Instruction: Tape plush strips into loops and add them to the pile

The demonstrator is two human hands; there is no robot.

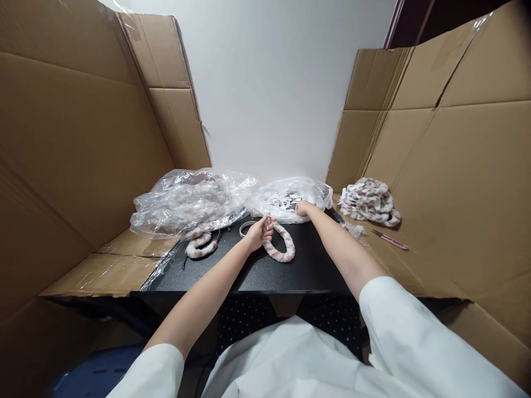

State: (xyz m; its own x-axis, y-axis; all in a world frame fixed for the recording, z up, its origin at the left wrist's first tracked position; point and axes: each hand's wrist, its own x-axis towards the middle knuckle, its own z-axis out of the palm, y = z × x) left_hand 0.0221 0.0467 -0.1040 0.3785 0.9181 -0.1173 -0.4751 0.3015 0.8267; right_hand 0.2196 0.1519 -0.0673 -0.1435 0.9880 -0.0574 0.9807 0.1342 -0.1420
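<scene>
Cardboard (74, 121) walls both sides of the frame around a black table (315, 271). At centre, my left hand (260, 235) has its fingers curled round the upper left of a fluffy ring (280, 257). Just right of it, my right hand (305, 208) is bunched at the bag (319, 188) of white pieces (284, 200); I cannot tell if it pinches any. I judge I'm picking one out, which calls for a fine pinch, ring held steady

Creased cardboard panel (74, 121), tall, left; second panel (468, 182), right. Pale wall (269, 83) on far side, between them. Pink cutter (392, 240) flat on cardboard, right. Blue plastic item (97, 373) low, near left, partly hidden.
</scene>
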